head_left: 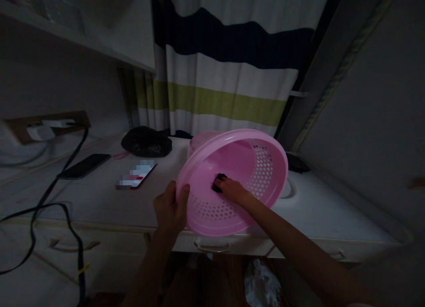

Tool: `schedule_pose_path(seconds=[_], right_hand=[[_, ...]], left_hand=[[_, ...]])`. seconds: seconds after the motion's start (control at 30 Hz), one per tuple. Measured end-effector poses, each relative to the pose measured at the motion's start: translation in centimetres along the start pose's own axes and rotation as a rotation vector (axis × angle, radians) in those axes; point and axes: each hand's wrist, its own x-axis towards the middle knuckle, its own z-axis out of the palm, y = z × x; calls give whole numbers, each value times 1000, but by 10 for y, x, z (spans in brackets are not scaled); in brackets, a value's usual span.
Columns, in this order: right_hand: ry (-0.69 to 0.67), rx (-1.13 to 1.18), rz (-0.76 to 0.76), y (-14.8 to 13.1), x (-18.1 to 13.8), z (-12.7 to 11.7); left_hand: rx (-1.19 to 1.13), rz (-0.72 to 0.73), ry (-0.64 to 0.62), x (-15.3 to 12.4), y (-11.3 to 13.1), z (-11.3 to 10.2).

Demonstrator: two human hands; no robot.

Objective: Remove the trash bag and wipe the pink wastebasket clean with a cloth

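Note:
A pink plastic basket (232, 138) with rows of holes in its wall is tilted on the white desk, its mouth facing me. My left hand (171, 207) grips the rim at the left, thumb on the inner side and fingers behind. Inside the basket, my right hand (230, 187) presses a small black cloth (217, 183) against the pink surface. The fingers partly cover the cloth, so its full shape is hidden.
To the left on the desk (133, 209) lie a dark phone (84, 166), a second phone (137, 174) with a lit screen and a black plastic bag (146, 141). A black cable (49, 189) hangs over the left edge. Behind is a striped curtain (229, 72).

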Motion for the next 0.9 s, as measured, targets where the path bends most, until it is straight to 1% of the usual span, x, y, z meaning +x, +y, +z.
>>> schedule_pose_path(seconds=[0.1, 0.13, 0.2, 0.3, 0.4, 0.47, 0.53, 0.6, 0.7, 0.8, 0.9], right_hand=[[29, 34, 38, 13, 24, 6], [36, 44, 45, 17, 34, 10], [41, 59, 46, 20, 55, 18], [47, 81, 35, 17, 81, 29], [48, 117, -4, 9, 91, 35], [61, 184, -62, 3, 89, 36], [91, 261, -122, -3, 79, 35], [122, 306, -183, -7, 64, 34], [131, 298, -263, -11, 35, 31], [92, 200, -253, -8, 9, 25], [85, 73, -194, 0, -4, 19]], left_hand=[[-46, -23, -78, 2, 5, -1], [-58, -38, -85, 2, 6, -2], [-72, -85, -70, 1, 7, -1], [-85, -112, -52, 0, 8, 1], [-85, -116, -24, 0, 6, 4], [-76, -119, 0, -1, 5, 5], [-53, -130, 21, -3, 6, 6], [-23, -138, 40, -6, 8, 5], [9, -130, 58, -12, 10, 2], [46, -118, 81, -17, 10, -2], [103, -104, 99, -19, 10, -4]])
